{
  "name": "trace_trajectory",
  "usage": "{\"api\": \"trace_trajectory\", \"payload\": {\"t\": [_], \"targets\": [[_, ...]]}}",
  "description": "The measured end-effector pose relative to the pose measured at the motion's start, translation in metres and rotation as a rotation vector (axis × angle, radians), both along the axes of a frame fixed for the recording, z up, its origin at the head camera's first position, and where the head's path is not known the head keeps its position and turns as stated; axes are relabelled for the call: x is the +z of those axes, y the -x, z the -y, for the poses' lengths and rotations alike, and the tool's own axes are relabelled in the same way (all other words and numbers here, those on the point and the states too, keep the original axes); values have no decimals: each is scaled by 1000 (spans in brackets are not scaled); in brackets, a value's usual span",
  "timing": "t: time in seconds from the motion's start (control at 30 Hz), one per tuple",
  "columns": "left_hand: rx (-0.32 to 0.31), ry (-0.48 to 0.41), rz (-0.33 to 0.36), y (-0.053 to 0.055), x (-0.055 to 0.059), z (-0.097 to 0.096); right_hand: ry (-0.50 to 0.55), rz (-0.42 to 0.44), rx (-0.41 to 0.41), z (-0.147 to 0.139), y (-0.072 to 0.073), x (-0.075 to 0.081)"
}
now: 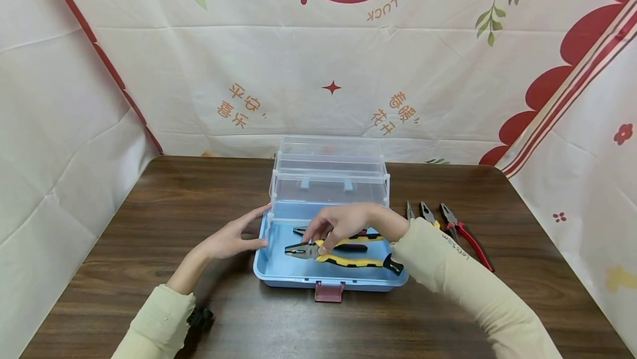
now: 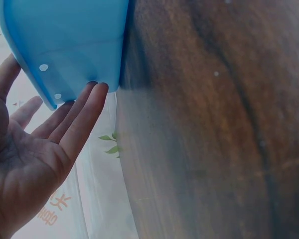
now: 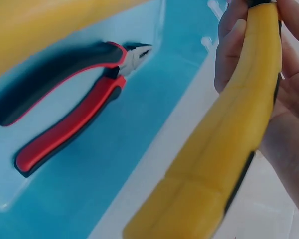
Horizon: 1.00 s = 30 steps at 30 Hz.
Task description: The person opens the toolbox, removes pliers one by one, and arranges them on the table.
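Note:
My right hand (image 1: 343, 223) pinches a pair of combination pliers (image 1: 348, 262) with yellow and black handles near their pivot, just over the blue toolbox (image 1: 298, 280). Their jaws point left in the head view, and one yellow handle (image 3: 214, 139) fills much of the right wrist view. Under them, inside the box, lie pliers with red and black handles (image 3: 72, 127), partly hidden by my hand in the head view. My left hand (image 1: 231, 240) touches the box's left side, fingers stretched along the wall (image 2: 84, 45) and thumb at the rim.
The toolbox's clear lid (image 1: 330, 154) stands raised at the back, and its maroon latch (image 1: 328, 292) hangs at the front. Right of the box lie red-handled pliers (image 1: 470, 237) beside other pliers (image 1: 427, 212), partly behind my right sleeve. A printed cloth (image 1: 318, 55) borders the table's back.

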State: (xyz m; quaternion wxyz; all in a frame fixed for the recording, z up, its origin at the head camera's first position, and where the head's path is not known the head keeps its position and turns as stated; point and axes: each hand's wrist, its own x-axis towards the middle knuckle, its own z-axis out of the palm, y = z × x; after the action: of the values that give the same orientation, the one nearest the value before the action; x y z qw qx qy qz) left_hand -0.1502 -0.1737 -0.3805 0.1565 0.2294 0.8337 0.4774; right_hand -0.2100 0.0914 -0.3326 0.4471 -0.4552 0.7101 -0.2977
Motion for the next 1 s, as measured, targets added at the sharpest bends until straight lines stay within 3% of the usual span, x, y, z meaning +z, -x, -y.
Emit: {"api": "trace_trajectory", "payload": {"t": [0.2,0.73,1.0], "targets": [[5,5,7,0,0,0,5,15,-63,-8,2,8],[3,-3,14,0,-1,0,63,-22,-140,-35,8,22],[-6,-11,9,0,-2,1,60,-75,-186,-54,11,24]]}}
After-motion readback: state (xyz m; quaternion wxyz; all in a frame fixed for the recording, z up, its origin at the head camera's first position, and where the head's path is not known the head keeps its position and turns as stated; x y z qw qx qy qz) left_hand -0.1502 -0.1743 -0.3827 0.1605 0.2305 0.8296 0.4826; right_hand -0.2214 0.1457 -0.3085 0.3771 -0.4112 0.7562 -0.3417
